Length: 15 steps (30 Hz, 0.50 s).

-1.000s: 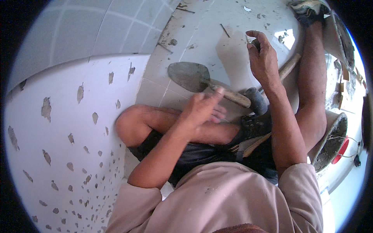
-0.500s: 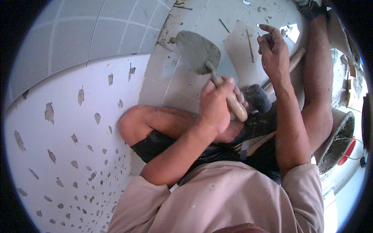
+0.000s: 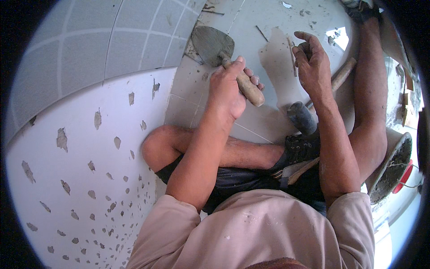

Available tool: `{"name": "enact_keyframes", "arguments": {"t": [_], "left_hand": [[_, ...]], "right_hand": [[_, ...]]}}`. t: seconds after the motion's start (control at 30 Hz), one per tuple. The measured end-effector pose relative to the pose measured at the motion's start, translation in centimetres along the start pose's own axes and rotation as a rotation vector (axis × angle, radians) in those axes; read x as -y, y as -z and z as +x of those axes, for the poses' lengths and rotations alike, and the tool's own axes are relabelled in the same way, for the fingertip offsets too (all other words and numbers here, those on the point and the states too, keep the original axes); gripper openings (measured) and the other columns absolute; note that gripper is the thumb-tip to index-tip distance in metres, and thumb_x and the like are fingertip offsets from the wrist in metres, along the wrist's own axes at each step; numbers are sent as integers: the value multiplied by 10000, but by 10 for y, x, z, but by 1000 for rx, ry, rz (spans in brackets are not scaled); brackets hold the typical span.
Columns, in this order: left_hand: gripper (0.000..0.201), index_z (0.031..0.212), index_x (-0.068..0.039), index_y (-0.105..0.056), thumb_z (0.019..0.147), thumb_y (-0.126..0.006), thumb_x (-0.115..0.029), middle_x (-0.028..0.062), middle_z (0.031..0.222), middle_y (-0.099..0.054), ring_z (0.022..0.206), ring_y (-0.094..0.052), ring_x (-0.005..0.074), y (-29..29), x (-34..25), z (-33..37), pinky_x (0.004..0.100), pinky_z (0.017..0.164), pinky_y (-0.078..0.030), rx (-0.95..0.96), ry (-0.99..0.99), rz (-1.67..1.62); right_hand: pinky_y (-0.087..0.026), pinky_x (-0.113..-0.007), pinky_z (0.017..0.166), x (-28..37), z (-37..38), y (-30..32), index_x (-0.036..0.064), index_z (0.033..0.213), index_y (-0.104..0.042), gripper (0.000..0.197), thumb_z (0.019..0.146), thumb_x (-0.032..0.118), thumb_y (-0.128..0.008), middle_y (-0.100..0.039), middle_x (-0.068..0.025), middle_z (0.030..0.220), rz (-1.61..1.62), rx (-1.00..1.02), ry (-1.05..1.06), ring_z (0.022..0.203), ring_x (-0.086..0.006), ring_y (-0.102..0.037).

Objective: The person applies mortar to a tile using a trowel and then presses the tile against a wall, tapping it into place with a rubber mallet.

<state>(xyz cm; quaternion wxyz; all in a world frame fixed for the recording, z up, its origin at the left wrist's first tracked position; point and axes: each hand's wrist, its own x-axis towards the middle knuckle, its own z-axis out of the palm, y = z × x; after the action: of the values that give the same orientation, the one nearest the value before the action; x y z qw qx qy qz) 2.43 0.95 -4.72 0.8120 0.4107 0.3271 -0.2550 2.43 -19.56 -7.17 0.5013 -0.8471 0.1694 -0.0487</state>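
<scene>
My left hand is closed round the wooden handle of a trowel. Its broad blade, coated with grey mortar, is above the floor near the foot of the tiled wall. To the right, my right hand is raised with its fingers bent together. Something small and dark shows between its thumb and fingers; its kind is hidden. Below that hand lies a mallet with a black head and a wooden handle, partly behind my right forearm.
Chipped marks dot the white lower wall on the left. Thin sticks and crumbs lie on the tiled floor. A mortar-smeared bucket stands by my right leg, beside a red rim. My bent legs frame the work area.
My left hand has carried the trowel up and left, away from my lap and closer to the tiled wall. My right hand has hardly moved.
</scene>
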Motion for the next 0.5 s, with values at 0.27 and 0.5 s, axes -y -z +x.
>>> {"name": "enact_keyframes", "arguments": {"t": [0.27, 0.5], "left_hand": [[218, 989, -70, -540, 996, -662, -250, 73, 845, -569, 732, -587, 240, 0, 4, 19, 480, 722, -540, 3, -31, -46], [244, 994, -99, -487, 1024, -638, -287, 58, 784, -518, 608, -527, 205, -14, 18, 20, 434, 602, -488, -182, 10, -119]], "right_hand": [[-524, -332, 751, -1, 2, -8, 20, 1252, -662, 311, 950, 94, -654, -710, -158, 834, -24, 14, -53, 765, -206, -664], [-538, -332, 756, 7, 3, -11, 16, 1145, -738, 232, 943, 106, -669, -743, -161, 869, -18, 90, -42, 768, -192, -681]]}}
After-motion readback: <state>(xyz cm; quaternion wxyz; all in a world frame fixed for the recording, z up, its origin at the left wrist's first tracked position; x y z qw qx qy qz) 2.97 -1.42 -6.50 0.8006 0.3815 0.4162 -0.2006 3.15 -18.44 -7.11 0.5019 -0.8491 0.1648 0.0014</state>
